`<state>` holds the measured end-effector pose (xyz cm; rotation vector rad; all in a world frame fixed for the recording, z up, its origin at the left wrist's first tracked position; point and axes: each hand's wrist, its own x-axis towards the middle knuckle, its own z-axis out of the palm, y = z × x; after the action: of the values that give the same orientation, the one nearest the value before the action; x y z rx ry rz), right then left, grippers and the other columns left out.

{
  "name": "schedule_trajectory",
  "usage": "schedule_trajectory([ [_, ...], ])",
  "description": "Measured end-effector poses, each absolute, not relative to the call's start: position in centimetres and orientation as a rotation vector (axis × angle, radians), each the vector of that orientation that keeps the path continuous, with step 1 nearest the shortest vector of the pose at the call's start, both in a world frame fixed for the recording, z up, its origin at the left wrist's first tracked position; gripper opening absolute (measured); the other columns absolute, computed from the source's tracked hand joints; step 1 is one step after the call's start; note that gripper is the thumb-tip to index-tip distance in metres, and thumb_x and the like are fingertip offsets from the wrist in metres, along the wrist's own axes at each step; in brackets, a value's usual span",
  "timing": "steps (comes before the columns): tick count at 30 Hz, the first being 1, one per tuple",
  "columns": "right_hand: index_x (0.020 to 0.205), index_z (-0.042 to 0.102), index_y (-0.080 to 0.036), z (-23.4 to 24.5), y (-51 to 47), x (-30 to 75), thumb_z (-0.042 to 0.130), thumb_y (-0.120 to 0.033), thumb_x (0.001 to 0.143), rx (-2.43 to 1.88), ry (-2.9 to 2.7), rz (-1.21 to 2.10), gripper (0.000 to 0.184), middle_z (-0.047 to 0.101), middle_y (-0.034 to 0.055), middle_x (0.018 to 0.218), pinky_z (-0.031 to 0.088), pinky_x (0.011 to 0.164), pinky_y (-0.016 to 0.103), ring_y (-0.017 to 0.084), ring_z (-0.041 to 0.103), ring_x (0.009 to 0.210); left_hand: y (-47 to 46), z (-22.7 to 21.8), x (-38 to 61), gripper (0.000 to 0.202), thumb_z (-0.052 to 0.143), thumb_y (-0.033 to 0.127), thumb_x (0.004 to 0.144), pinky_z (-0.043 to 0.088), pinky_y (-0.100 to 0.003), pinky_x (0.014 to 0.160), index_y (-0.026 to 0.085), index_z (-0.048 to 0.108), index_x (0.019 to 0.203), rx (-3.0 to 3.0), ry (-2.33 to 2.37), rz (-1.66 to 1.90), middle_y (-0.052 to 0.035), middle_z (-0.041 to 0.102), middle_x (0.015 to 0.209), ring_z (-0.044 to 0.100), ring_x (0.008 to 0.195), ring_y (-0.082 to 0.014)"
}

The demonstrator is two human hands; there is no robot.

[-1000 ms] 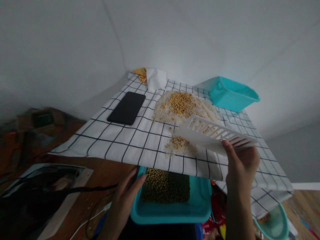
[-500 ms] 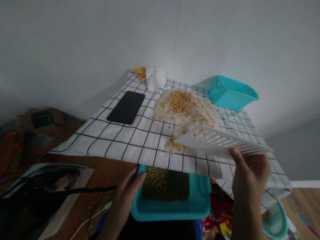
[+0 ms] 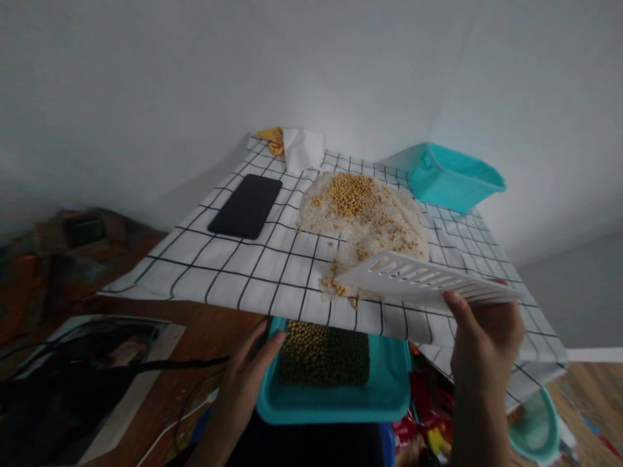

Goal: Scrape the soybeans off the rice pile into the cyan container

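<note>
My right hand point(image 3: 481, 340) grips a white slotted plastic scoop point(image 3: 423, 280) by its near end, the blade low over the checked white tablecloth point(image 3: 233, 269) near its front edge. A small heap of rice and soybeans point(image 3: 338, 284) lies at the blade's left tip. Behind it spreads a larger pile of rice topped with soybeans point(image 3: 363, 211). My left hand point(image 3: 248, 370) holds the left rim of a teal tray point(image 3: 335, 395) filled with soybeans, held just below the table's front edge.
A black phone point(image 3: 247, 206) lies on the cloth to the left of the pile. A second teal tub point(image 3: 450, 176) stands at the back right, and a white tissue with something yellow point(image 3: 294, 146) at the back. Cables and dark clutter point(image 3: 73, 370) lie lower left. A teal bowl point(image 3: 535, 431) sits lower right.
The scoop has dragged the small heap of rice and beans nearer the front edge of the cloth. The left hand and the tray have hardly moved.
</note>
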<state>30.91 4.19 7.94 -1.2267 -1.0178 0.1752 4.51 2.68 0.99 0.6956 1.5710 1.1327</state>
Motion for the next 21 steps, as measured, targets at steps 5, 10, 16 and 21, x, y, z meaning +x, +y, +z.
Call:
schedule_trajectory([
  [5, 0.078, 0.064, -0.018, 7.9, 4.0, 30.7, 0.085, -0.026, 0.068, -1.244, -1.037, 0.252, 0.025, 0.061, -0.0013, 0.075, 0.044, 0.065, 0.027, 0.013, 0.058, 0.069, 2.9, 0.4, 4.3, 0.039, 0.071, 0.047, 0.067, 0.043, -0.035, 0.110, 0.025, 0.076, 0.098, 0.736, 1.551, 1.117, -0.0027, 0.077, 0.116, 0.063, 0.123, -0.0287],
  [10, 0.075, 0.063, -0.018, 7.6, 3.0, 30.8, 0.085, -0.028, 0.067, -1.270, -1.022, 0.245, 0.026, 0.057, -0.0031, 0.070, 0.040, 0.059, 0.024, 0.011, 0.053, 0.063, 2.9, -0.6, 3.5, 0.048, 0.074, 0.053, 0.066, 0.040, -0.039, 0.112, 0.023, 0.075, 0.104, 0.735, 1.557, 1.054, -0.0055, 0.074, 0.122, 0.060, 0.126, -0.0310],
  [16, 0.074, 0.062, -0.018, 7.2, 2.8, 31.5, 0.085, -0.031, 0.067, -1.252, -0.967, 0.114, 0.027, 0.057, -0.0027, 0.067, 0.043, 0.067, 0.029, 0.013, 0.053, 0.064, 2.7, -0.3, 3.5, 0.043, 0.072, 0.052, 0.070, 0.043, -0.040, 0.110, 0.024, 0.075, 0.102, 0.781, 1.499, 1.036, -0.0044, 0.076, 0.117, 0.063, 0.122, -0.0310],
  [21, 0.073, 0.060, -0.019, 6.6, 1.8, 32.2, 0.083, -0.033, 0.067, -1.319, -0.982, 0.095, 0.028, 0.055, -0.0031, 0.066, 0.045, 0.073, 0.033, 0.014, 0.054, 0.066, 2.8, -0.6, 3.5, 0.044, 0.073, 0.050, 0.069, 0.044, -0.039, 0.110, 0.024, 0.075, 0.104, 0.755, 1.564, 1.051, -0.0045, 0.074, 0.123, 0.061, 0.125, -0.0309],
])
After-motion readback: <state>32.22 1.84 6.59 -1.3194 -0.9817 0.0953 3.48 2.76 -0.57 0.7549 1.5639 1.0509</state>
